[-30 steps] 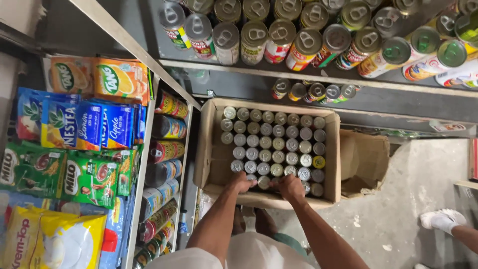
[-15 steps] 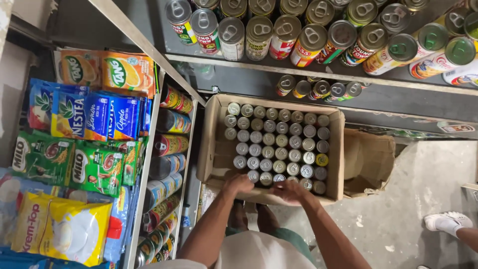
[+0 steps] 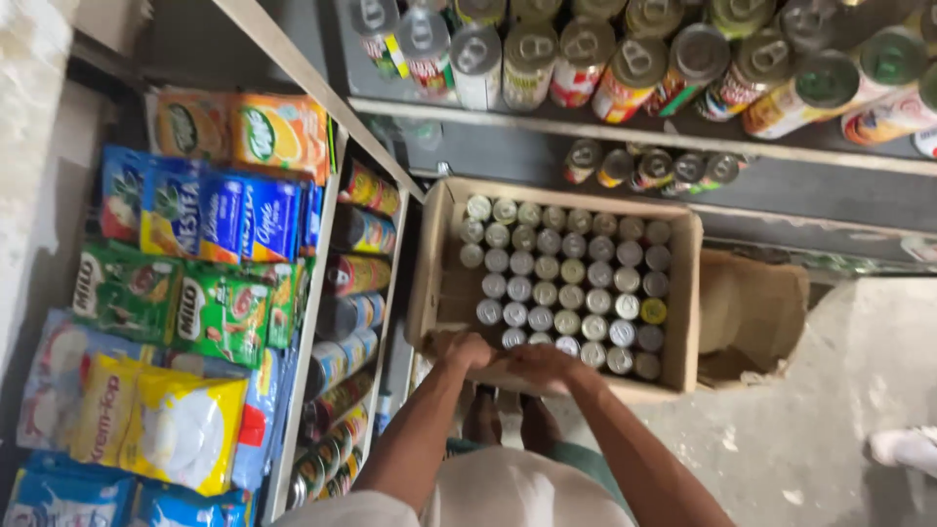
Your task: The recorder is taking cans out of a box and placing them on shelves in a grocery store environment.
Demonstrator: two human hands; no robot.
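Far to the left of our grip, a shelf rack (image 3: 293,322) carries soft pouches: orange ones (image 3: 244,132) at the top, blue ones (image 3: 210,213) below them, then green ones (image 3: 185,303), and a yellow and white bag (image 3: 161,425) lowest. Just left of our grip, a narrow column of cans lying on their sides (image 3: 353,283) shows red, yellow and blue labels.

Our left hand (image 3: 467,351) and right hand (image 3: 542,366) sit close together on the near edge of an open cardboard box (image 3: 444,283). The fingers curl over that rim; we cannot tell how tightly they close on it. Both forearms run down and out of the bottom of the view, bent slightly inward.

Beyond our grip, the box holds upright tins (image 3: 566,283) in tight rows, silver lids up, one yellow lid (image 3: 653,310) near the right side. Further beyond, shelves carry tilted cans (image 3: 634,59) with mixed labels. To the right of our grip a second, empty-looking carton (image 3: 752,312) stands on the concrete floor (image 3: 839,439).

The tin labels are hidden inside the box, and our fingertips are blurred.
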